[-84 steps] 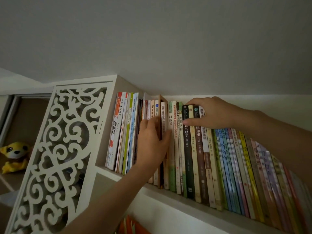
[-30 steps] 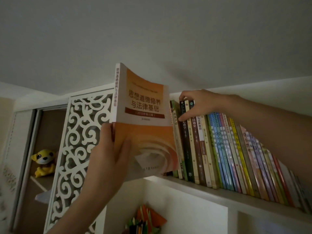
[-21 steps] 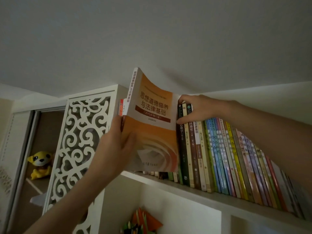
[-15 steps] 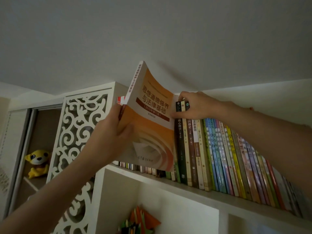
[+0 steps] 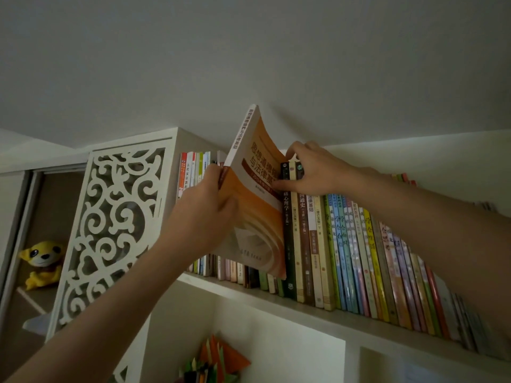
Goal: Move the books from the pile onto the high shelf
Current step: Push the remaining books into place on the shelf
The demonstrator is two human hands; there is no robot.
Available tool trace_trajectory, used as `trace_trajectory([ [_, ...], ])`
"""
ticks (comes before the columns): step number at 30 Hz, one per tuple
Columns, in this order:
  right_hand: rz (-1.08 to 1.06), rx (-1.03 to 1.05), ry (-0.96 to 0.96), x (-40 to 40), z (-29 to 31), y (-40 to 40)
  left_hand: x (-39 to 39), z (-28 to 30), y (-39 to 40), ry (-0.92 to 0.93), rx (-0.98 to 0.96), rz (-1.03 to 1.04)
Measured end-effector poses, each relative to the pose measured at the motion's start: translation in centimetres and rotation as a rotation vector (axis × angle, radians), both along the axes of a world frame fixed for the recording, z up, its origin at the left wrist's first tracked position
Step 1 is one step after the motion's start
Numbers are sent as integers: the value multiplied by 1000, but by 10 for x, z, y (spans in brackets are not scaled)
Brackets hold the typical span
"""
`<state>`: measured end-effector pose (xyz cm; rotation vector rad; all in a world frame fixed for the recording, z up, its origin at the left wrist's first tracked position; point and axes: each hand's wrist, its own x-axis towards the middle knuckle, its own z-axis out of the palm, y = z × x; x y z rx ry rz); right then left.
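Left hand (image 5: 206, 214) gripping one orange book (image 5: 257, 217), right hand (image 5: 312, 172) clutching shelved book tops (image 5: 293, 170), one high shelf (image 5: 345, 319)

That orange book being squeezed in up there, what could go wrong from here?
The orange book is tilted and its cover already bows near the ceiling, so pushing may bend it. The left hand grips only its spine edge, so it might slip. The right hand holds back the shelved books; released, they could lean and close the gap.

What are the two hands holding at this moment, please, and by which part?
The left hand grips the orange book by its spine edge; the right hand holds the shelved books' tops.
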<state>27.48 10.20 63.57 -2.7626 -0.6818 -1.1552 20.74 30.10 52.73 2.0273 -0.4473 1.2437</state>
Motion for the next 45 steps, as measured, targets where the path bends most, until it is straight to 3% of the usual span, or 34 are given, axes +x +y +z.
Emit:
trace_trajectory([
  [6, 27, 11, 175, 0, 10, -1, 0, -4, -13, -109, 50, 63],
  [13, 71, -46, 242, -6, 14, 3, 33, -55, -58, -59, -214, -182],
  [15, 73, -38, 265, -6, 13, 3, 44, -70, -69, -34, -157, -185],
  [18, 72, -41, 262, -6, 12, 3, 59, -85, -72, 59, 49, -26],
  [23, 75, -59, 221, -5, 10, 1, 59, -69, -36, 291, -99, -466],
  [28, 38, -44, 248, -8, 10, 7, 77, -56, -39, 72, 39, -52],
  [32, 42, -3, 183, -6, 6, 12, 94, -62, -48, -52, 200, 142],
  [37, 44, 19, 23, 12, -4, 14, 110, -71, -43, -176, 286, 192],
  [41, -29, -49, 68, 7, 5, 22, 111, -70, -34, -237, 461, 217],
  [45, -97, -25, 90, 8, 8, 35, 108, -64, -29, -221, 484, 89],
])
